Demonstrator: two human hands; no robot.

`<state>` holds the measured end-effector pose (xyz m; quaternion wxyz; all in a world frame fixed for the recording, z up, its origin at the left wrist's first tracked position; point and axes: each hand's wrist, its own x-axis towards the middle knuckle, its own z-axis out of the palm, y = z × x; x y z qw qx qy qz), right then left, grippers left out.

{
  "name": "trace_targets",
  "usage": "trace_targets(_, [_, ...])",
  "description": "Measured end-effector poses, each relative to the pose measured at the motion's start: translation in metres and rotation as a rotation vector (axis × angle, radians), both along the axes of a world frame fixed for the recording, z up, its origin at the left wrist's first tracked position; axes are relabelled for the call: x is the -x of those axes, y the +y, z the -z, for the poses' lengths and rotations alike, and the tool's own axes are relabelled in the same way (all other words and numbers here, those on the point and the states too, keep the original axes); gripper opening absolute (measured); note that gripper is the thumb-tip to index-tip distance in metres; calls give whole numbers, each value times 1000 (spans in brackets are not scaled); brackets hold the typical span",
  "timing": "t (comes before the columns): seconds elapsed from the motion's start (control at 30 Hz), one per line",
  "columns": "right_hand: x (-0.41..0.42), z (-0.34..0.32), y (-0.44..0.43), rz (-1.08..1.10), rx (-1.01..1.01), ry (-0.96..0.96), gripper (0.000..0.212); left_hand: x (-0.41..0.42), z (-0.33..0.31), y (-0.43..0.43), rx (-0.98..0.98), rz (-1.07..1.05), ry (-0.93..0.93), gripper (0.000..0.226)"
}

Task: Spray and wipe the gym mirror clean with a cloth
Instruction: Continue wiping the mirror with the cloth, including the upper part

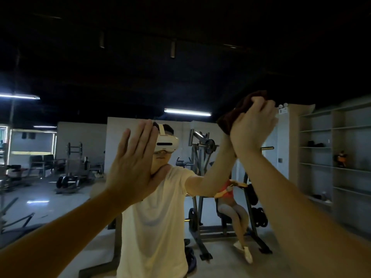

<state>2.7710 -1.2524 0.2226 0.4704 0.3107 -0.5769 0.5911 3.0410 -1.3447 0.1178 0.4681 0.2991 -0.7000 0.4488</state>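
Brown cloth (239,112) gripped in right hand (253,128) on mirror (180,77); left hand (132,167) pressed flat, fingers straight

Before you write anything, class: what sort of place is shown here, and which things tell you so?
Most likely a gym: a weight machine, stored weight plates and a barbell rack show in the large mirror where the right hand holds a dark cloth.

Mirror (200,77): large upright wall pane that fills my whole view and reflects a dim gym room under a dark ceiling. The light is too low for me to judge the state of the surface.

Cloth (234,115): dark brown, bunched into a wad, gripped in the right hand (254,127). It sits high at upper right, pressed to the glass where it meets its own reflection.
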Motion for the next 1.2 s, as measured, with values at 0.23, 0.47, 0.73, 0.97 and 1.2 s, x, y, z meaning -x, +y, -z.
trace_targets(0.23, [-144,-2,-30,-212,-71,381,39,-3,1,2,-33,93,-6,94])
trace_targets(0.47, [-102,16,-19,-216,-267,725,40,-44,25,9,18,131,71,85])
trace_targets(0.73, [-12,31,1,-112,-12,32,39,-77,41,-10,-44,-5,124,93])
trace_targets(0.97, [-162,40,-31,-257,-112,227,42,-78,44,-14,-28,2,119,91])
trace_targets(1.2, [-159,66,-36,-238,-333,738,37,-85,45,-14,-20,-12,72,91])
